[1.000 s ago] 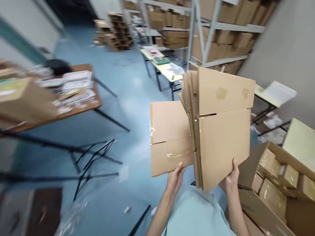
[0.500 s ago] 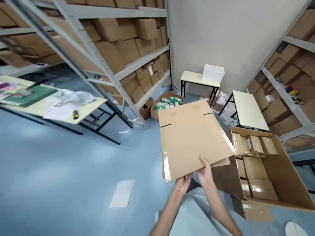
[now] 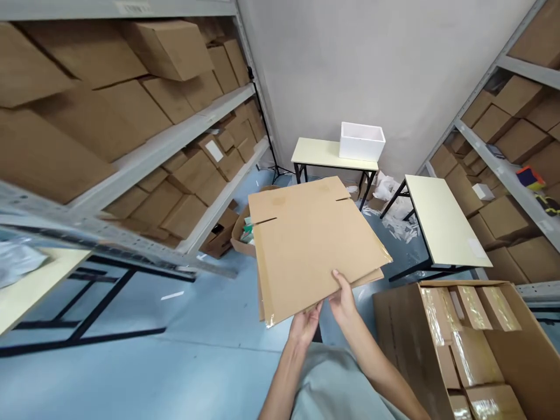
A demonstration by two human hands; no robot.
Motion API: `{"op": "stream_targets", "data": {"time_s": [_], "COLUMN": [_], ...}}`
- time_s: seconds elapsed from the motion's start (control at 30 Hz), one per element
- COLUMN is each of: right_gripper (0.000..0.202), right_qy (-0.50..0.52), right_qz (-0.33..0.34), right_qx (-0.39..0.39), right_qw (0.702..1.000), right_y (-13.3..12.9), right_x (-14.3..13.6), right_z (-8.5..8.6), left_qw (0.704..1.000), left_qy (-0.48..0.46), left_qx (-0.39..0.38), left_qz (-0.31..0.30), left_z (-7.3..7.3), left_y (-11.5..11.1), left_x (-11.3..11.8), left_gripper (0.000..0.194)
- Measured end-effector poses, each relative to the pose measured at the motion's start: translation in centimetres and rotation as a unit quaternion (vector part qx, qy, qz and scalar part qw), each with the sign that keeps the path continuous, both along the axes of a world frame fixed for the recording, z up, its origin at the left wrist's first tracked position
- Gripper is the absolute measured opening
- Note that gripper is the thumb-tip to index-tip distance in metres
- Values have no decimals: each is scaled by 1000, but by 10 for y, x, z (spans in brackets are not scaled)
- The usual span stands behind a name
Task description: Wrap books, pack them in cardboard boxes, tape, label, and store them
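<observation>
A flattened cardboard box (image 3: 312,245) with slits in its flaps is held out in front of me, tilted, with clear tape along its left edge. Its near edge rests in my left hand (image 3: 305,324), whose fingers go underneath and are partly hidden. My right hand (image 3: 345,297) grips the same edge a little further right, thumb on top. Behind the flattened box, a round-sided carton (image 3: 241,242) with green and white packs is partly covered. To the right stands a large open carton (image 3: 396,326) holding several taped small boxes (image 3: 476,356).
Shelving (image 3: 210,216) full of cardboard boxes runs along the left; another rack (image 3: 516,186) stands at right. A pale table (image 3: 315,153) carries a white bin (image 3: 362,143). A second table (image 3: 446,221) is beyond the large carton. A table corner (image 3: 52,280) juts in at left.
The view has moved forward and turned, so the left shelving and the tables look nearer. Both hands keep their hold on the flattened box.
</observation>
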State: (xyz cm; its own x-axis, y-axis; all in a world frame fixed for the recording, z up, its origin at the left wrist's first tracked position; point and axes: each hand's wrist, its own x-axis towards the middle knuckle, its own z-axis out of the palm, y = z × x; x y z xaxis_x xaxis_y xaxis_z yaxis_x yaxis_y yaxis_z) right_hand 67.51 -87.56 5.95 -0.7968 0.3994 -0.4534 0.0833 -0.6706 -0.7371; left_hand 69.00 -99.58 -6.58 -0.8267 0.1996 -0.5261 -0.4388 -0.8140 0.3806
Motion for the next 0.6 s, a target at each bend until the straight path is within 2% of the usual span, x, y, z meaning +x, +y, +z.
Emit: {"op": "stream_targets", "data": {"time_s": [0.1,0.23,0.33,0.43,0.5,0.6], "right_gripper": [38,41,37,31,27,27], "right_qy": [14,30,36,53,69,67], "right_qz": [-33,-47,-40,-30,-11,59], "right_qx": [-58,-87,-101,-119,-143,-196], "right_qw": [998,995,993,991,987,977], "right_y": [-1,0,6,18,29,52], "right_x": [-105,-243,-336,-424,-482,-570], "right_z": [16,46,58,50,37,13], "left_qw": [1000,997,994,991,989,990], "left_qy": [16,40,43,24,15,17], "left_qx": [22,69,101,132,147,136], "left_qz": [2,2,4,19,20,12], "left_z": [6,30,43,41,35,23], "left_y": [2,7,10,11,9,7], "left_x": [-110,-252,-346,-437,-499,-595], "left_gripper": [27,32,42,47,50,55]}}
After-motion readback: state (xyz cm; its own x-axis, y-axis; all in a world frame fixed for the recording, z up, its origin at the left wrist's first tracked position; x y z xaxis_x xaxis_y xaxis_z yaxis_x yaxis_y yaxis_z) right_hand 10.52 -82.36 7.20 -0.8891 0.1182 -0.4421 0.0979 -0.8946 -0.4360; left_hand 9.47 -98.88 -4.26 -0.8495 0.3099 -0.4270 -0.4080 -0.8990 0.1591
